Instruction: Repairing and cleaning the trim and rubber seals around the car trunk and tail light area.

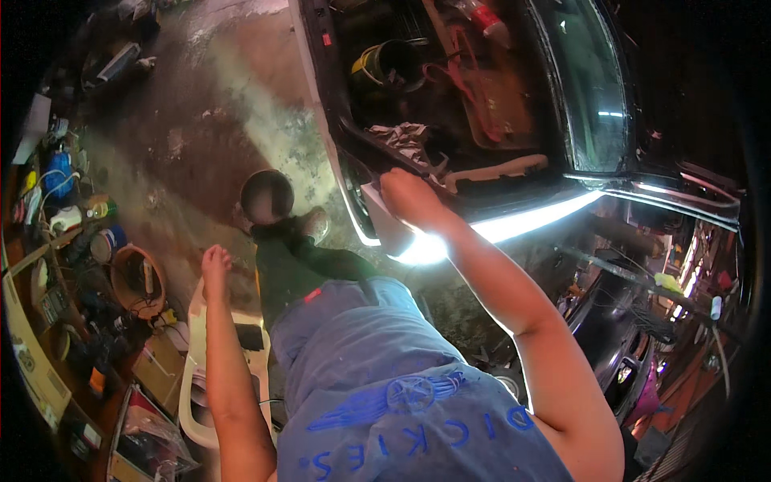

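My right hand (pixel 408 199) is stretched out to the dark car body (pixel 345 128), at the corner of its door opening. Its fingers are curled down at the edge, above a pale flat surface (pixel 384 221); what they grip, if anything, is hidden. From that corner a brightly lit sill (pixel 530 218) runs to the right. My left hand (pixel 215 265) hangs low on the left, above a pale plastic chair (pixel 198 353). Its fingers are loosely curled in, and nothing shows in them.
A dark round bucket or pot (pixel 267 198) stands by my feet. Inside the car are a yellow-banded bucket (pixel 369 66), crumpled cloth or paper (pixel 401 140) and a red hose or cable (pixel 474 88). Tubs, bottles and tools crowd the left side; a dark glossy car part (pixel 598 309) lies right.
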Demonstrator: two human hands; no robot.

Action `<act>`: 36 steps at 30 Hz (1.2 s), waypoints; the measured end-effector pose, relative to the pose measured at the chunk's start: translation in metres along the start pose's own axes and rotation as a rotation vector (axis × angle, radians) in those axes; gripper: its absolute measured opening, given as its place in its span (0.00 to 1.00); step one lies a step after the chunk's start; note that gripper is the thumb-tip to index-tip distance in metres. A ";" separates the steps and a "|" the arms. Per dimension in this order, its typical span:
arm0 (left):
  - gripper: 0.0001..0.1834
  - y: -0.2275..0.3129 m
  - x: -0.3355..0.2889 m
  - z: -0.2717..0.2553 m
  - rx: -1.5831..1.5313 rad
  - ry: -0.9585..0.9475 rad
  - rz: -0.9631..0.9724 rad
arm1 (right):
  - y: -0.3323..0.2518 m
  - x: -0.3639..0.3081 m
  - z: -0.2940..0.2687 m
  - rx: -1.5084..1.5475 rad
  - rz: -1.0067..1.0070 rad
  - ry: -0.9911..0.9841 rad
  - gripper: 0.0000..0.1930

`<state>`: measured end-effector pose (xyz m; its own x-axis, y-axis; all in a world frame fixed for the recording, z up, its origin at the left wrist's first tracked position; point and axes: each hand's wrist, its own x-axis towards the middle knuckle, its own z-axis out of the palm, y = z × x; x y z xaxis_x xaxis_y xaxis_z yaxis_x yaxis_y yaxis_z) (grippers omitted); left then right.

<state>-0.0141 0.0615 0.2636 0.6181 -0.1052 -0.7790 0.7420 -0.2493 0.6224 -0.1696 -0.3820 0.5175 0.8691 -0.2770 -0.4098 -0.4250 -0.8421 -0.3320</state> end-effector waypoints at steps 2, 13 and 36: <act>0.17 -0.029 -0.002 -0.014 0.053 0.051 -0.013 | 0.000 0.004 0.002 -0.071 -0.002 -0.010 0.07; 0.16 -0.114 -0.023 -0.058 0.306 0.064 -0.126 | 0.003 0.011 0.011 -0.152 -0.014 -0.058 0.05; 0.15 -0.059 -0.020 -0.016 0.464 -0.057 -0.043 | 0.008 -0.014 -0.048 -0.329 0.005 -0.348 0.06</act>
<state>-0.0657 0.0933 0.2437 0.5643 -0.1348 -0.8145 0.5644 -0.6571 0.4997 -0.1735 -0.4073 0.5616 0.7071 -0.1577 -0.6893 -0.2779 -0.9583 -0.0659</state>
